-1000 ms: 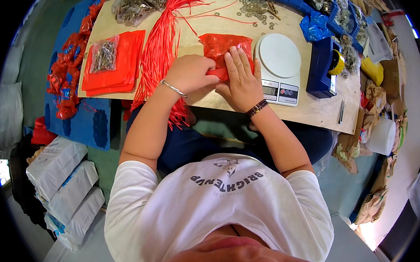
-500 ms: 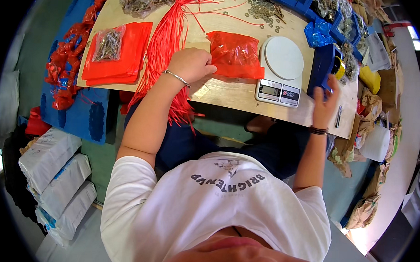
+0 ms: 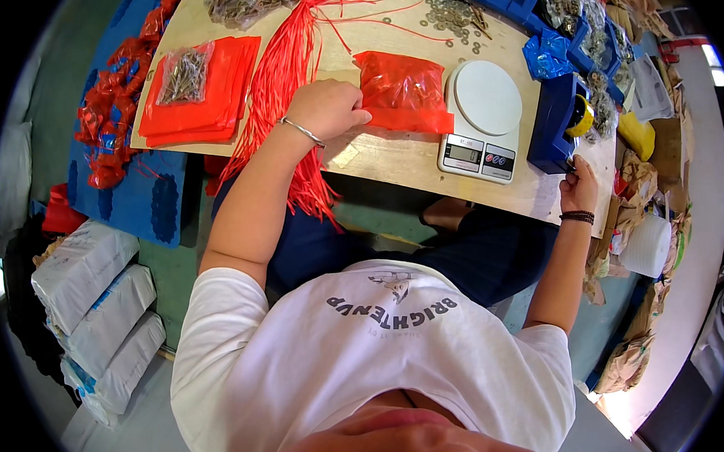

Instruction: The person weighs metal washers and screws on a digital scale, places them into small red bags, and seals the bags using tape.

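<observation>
My left hand (image 3: 331, 107) is closed at the lower-left corner of a filled, flattened red plastic bag (image 3: 400, 94), pinching or holding its edge. The bag lies just left of a white digital scale (image 3: 485, 100). My right hand (image 3: 578, 177) is out at the right edge, fingers curled at the front end of the blue tape dispenser (image 3: 551, 121) with its yellow roll (image 3: 580, 121); what they grip is too small to make out. Left of my left hand lie long red strips (image 3: 273, 129) and a stack of red bags (image 3: 191, 126) with a clear bag of metal fasteners (image 3: 181, 73) on it.
The plywood table (image 3: 397, 163) also bears loose washers (image 3: 452, 16), a bag of hardware (image 3: 250, 3) and blue bins (image 3: 592, 50). A blue board (image 3: 124, 207) with red packets stands left, white wrapped stacks (image 3: 93, 279) below it, crumpled brown paper (image 3: 626, 367) at right.
My right hand has left the red bag and moved right to the tape dispenser, its fingers now curled. The bag's surface is uncovered. My left hand stays at its corner.
</observation>
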A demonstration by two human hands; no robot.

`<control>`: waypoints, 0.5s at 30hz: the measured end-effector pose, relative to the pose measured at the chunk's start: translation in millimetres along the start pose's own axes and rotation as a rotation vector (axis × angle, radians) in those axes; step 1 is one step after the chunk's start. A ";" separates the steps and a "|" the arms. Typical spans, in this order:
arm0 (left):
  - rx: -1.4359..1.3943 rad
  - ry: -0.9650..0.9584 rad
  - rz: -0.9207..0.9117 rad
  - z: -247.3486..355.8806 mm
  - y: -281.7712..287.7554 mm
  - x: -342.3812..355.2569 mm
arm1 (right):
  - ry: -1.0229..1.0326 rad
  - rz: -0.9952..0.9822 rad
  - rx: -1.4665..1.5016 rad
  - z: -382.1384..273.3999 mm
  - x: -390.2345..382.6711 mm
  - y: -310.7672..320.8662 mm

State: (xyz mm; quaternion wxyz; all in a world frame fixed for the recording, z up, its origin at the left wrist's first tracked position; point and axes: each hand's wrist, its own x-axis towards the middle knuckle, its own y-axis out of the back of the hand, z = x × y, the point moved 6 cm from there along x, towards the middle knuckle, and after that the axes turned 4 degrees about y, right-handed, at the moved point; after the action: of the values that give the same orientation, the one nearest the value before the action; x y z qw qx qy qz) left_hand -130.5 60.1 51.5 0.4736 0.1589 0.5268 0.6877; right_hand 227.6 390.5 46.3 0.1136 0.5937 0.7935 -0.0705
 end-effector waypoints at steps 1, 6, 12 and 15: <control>0.000 -0.002 0.002 0.6 0.2 0.5 | 0.004 0.002 0.094 5.3 2.5 2.8; -0.005 0.013 -0.014 -1.9 -0.3 -0.8 | 0.138 -0.192 0.584 31.1 -30.2 -1.6; -0.005 0.006 -0.005 -1.4 -1.0 1.2 | -0.193 -0.368 0.808 72.9 -48.7 -18.5; -0.001 0.009 -0.018 1.0 0.1 2.0 | -0.325 -0.425 0.746 83.8 -26.5 -25.1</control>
State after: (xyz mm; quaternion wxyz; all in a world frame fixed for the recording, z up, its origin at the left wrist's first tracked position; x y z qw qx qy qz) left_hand -130.8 62.3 51.4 0.4774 0.1510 0.5300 0.6844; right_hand 218.8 338.1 -28.0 -0.0018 0.3993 0.7899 -0.4655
